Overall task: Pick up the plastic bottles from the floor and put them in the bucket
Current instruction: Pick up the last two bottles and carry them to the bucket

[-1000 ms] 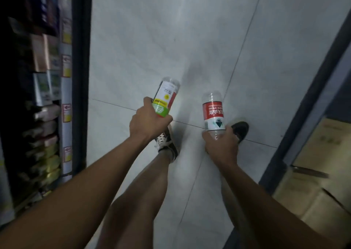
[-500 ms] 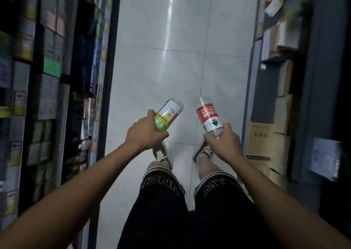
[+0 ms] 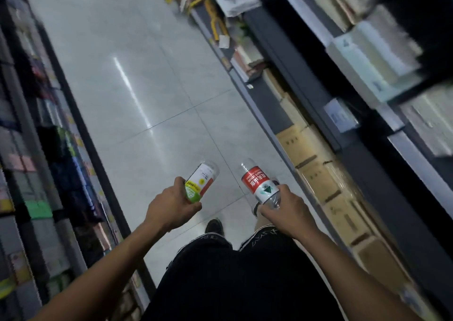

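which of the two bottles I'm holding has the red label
The bottle in your right hand: the red-labelled bottle, red band above a white one. The other bottle, in your left hand, is white, green and yellow.

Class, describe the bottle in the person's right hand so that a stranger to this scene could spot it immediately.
Start at the grey tiled aisle floor between the shelves, then find the two raised hands. The right hand grips a clear bottle by its lower end. Its red and white label sets it apart from the green and white labelled bottle beside it.

Left hand [image 3: 171, 204] and right hand [image 3: 285, 211] extended forward, fingers [image 3: 180, 182] curled.
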`<control>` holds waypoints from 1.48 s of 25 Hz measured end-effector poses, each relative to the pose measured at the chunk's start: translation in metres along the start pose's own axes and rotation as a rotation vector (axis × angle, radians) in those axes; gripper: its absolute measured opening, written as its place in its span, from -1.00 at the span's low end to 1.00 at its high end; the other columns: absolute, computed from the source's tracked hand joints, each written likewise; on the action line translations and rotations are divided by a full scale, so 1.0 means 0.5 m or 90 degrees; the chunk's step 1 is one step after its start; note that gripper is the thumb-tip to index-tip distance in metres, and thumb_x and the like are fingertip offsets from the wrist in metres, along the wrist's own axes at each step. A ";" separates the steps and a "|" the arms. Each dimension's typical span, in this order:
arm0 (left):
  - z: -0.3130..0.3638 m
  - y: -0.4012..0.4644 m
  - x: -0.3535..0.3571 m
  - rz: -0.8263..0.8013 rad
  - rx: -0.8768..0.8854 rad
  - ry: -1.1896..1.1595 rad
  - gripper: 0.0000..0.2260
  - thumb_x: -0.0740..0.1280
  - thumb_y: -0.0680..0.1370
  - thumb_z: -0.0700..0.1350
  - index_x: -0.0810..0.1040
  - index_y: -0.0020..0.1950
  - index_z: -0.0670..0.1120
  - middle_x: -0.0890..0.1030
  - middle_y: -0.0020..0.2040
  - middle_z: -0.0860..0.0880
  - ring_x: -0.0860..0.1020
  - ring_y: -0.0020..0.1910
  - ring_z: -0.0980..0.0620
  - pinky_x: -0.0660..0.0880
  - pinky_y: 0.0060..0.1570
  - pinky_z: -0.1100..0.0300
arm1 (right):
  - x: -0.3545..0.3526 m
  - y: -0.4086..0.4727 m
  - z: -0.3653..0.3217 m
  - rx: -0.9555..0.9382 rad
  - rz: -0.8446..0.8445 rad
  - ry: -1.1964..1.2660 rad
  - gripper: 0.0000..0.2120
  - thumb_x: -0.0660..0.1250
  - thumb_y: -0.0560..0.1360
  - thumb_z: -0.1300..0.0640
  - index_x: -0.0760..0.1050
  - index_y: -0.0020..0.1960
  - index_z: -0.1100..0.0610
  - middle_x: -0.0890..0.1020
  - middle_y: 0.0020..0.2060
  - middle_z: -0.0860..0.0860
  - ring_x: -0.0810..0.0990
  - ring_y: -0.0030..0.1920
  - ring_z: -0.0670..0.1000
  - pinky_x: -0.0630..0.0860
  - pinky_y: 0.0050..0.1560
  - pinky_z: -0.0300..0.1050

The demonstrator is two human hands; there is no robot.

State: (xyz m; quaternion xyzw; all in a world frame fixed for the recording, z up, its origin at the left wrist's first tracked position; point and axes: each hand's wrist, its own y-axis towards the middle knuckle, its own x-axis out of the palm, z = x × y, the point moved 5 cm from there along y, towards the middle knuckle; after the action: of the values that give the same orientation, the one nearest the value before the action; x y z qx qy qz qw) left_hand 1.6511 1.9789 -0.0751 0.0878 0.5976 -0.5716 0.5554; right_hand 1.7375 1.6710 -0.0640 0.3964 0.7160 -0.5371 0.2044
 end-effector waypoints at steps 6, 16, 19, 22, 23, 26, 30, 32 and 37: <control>0.046 -0.059 0.020 -0.048 0.147 0.113 -0.50 0.37 0.36 0.28 0.25 0.14 0.11 0.56 -0.18 0.06 0.59 -0.37 0.02 0.47 -0.43 0.17 | 0.084 -0.226 0.159 0.157 0.067 0.139 -0.37 0.45 0.30 -0.30 0.30 0.25 -0.09 0.58 -0.02 -0.06 0.60 -0.12 -0.06 0.60 -0.16 -0.08; 0.320 -0.255 0.215 -0.096 0.469 0.327 -0.47 0.40 0.37 0.26 0.28 0.19 0.08 0.56 -0.10 0.02 0.56 -0.20 -0.12 0.46 -0.23 0.09 | 0.256 -0.619 0.407 0.400 0.254 0.411 -0.43 0.44 0.32 -0.29 0.37 0.21 -0.09 0.63 -0.05 -0.10 0.64 -0.12 -0.05 0.64 -0.04 0.02; 0.378 -0.362 0.304 -0.123 0.582 0.376 -0.47 0.42 0.39 0.22 0.30 0.21 0.05 0.60 -0.07 0.00 0.55 -0.20 -0.10 0.45 -0.21 0.09 | 0.330 -0.757 0.463 0.472 0.305 0.481 -0.43 0.43 0.32 -0.31 0.35 0.20 -0.09 0.63 -0.04 -0.09 0.64 -0.12 -0.05 0.64 -0.05 0.02; 0.420 -0.468 0.390 -0.176 0.692 0.427 -0.44 0.45 0.41 0.24 0.32 0.26 0.03 0.64 0.00 -0.02 0.59 -0.17 -0.07 0.46 -0.20 0.12 | 0.405 -0.884 0.498 0.543 0.376 0.554 -0.44 0.48 0.34 -0.29 0.34 0.18 -0.07 0.63 -0.02 -0.07 0.65 -0.10 -0.03 0.64 -0.05 0.02; 0.431 -0.506 0.421 -0.197 0.732 0.446 -0.42 0.46 0.41 0.25 0.33 0.27 0.03 0.65 0.02 -0.03 0.62 -0.12 -0.10 0.47 -0.19 0.11 | 0.431 -0.924 0.504 0.576 0.399 0.582 -0.43 0.48 0.34 -0.29 0.34 0.18 -0.08 0.63 -0.02 -0.07 0.65 -0.09 -0.02 0.64 -0.05 0.01; 0.459 -0.627 0.530 -0.253 0.848 0.526 -0.37 0.46 0.40 0.28 0.31 0.32 0.02 0.64 0.09 -0.05 0.65 0.01 -0.15 0.53 -0.07 0.06 | 0.526 -1.048 0.502 0.690 0.481 0.664 -0.43 0.45 0.32 -0.32 0.33 0.17 -0.11 0.63 -0.04 -0.09 0.65 -0.11 -0.02 0.63 -0.08 -0.02; 0.488 -0.788 0.666 -0.300 0.999 0.645 -0.34 0.46 0.34 0.31 0.28 0.28 0.06 0.63 0.07 -0.01 0.67 -0.02 -0.11 0.58 -0.01 0.03 | 0.659 -1.181 0.458 0.860 0.567 0.747 -0.42 0.41 0.29 -0.37 0.32 0.17 -0.13 0.59 -0.10 -0.13 0.62 -0.13 -0.01 0.56 -0.14 -0.07; 0.493 -0.861 0.726 -0.340 1.064 0.681 -0.35 0.45 0.32 0.31 0.28 0.25 0.07 0.62 0.02 0.01 0.66 -0.06 -0.10 0.59 -0.05 0.04 | 0.716 -1.224 0.426 0.932 0.600 0.789 -0.42 0.41 0.30 -0.37 0.34 0.16 -0.11 0.57 -0.15 -0.17 0.59 -0.18 -0.07 0.52 -0.19 -0.10; 0.489 -1.001 0.843 -0.412 1.169 0.816 -0.40 0.41 0.29 0.33 0.26 0.18 0.14 0.52 -0.13 0.10 0.51 -0.27 0.06 0.42 -0.25 0.15 | 0.806 -1.266 0.347 1.082 0.644 0.897 -0.44 0.45 0.32 -0.33 0.35 0.17 -0.10 0.61 -0.14 -0.14 0.61 -0.18 -0.07 0.57 -0.19 -0.09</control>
State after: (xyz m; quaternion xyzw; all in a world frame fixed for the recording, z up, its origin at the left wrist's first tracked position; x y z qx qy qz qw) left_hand 1.2635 1.3992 -0.0377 0.5731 0.1245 -0.7554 -0.2923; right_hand 0.9733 1.5807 -0.0283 0.8438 -0.1458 -0.3617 -0.3687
